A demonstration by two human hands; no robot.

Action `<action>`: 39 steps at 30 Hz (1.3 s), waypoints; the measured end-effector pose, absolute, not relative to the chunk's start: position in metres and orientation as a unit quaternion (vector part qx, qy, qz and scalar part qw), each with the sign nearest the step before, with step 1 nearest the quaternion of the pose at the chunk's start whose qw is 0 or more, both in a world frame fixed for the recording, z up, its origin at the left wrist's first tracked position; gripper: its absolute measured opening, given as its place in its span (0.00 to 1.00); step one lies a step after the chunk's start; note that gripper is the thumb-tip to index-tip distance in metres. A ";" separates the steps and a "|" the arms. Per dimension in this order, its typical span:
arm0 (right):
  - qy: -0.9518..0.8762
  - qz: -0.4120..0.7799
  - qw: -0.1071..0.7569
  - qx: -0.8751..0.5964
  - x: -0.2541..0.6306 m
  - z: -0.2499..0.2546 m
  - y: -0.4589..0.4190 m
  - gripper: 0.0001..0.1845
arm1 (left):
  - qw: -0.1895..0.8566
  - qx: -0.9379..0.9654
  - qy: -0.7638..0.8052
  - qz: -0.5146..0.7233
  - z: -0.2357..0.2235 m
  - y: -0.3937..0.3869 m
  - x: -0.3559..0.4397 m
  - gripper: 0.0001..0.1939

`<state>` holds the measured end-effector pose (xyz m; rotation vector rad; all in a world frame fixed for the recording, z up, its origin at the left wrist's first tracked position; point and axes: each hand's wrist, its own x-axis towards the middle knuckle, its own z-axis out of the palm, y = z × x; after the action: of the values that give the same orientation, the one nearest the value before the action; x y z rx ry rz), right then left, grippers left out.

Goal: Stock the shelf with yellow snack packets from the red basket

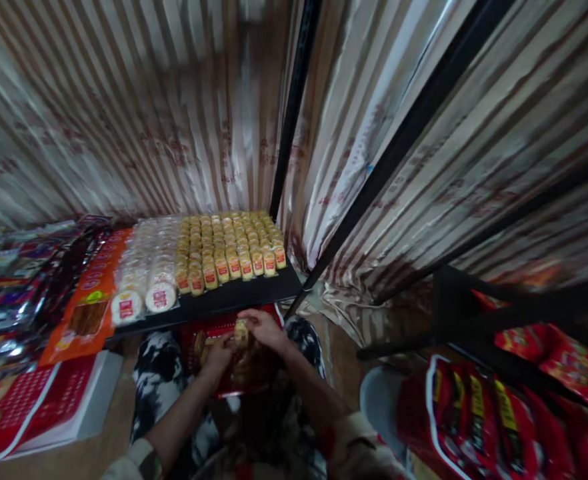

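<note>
Between my knees, my right hand (265,329) grips a small yellow wrapped snack packet (242,333) from above and the right. The fingers of my left hand (219,356) are closed at the packet's lower left side. Both hands are over a red basket (190,328), where a few more yellowish packets (200,343) lie to the left. Just beyond the hands, rows of similar yellow packets (227,250) with red labels stand on a black shelf (244,293). Dim light and blur hide the print on the held packet.
Left of the yellow rows are round white packaged cakes (161,295), an orange snack bag (88,313) and dark shiny packets (49,280). A black metal post (347,223) rises at the shelf's right corner. Red bags (494,413) fill a basket at right.
</note>
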<state>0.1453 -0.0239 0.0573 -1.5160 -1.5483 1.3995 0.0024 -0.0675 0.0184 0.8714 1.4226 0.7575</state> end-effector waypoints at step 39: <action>-0.332 0.628 0.527 -0.467 0.183 0.115 -0.027 0.27 | 0.539 0.560 0.549 0.308 0.112 -0.031 0.043 0.20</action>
<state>0.1826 -0.0268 0.1153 -1.1159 -0.7930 1.5017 0.0434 -0.0306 0.1117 1.3312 1.3065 0.7326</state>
